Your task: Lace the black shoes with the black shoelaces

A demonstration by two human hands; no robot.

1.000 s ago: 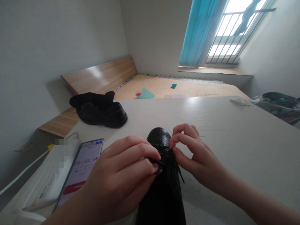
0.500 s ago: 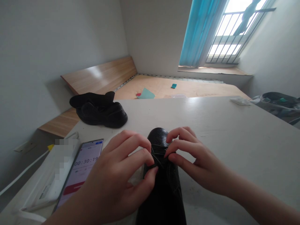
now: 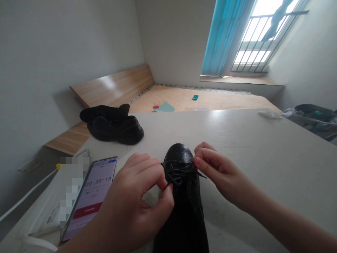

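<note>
A black leather shoe stands on the white table with its toe pointing away from me. Black shoelaces cross over its front, and a loose lace end sticks out at the right. My left hand pinches a lace at the shoe's left side, between thumb and index finger. On the other side, my right hand is closed on a lace near the right edge, with its fingers curled in. The lace parts inside the fingertips are mostly hidden.
A second black shoe rests at the table's far left, a black insole-like piece on it. A phone showing a timer lies left of my left hand, beside a white object with a cable. A small clear packet lies at the far right.
My hands have moved apart, the right one outward to the right. The laces between them now show more, with a loop and loose end over the shoe.
</note>
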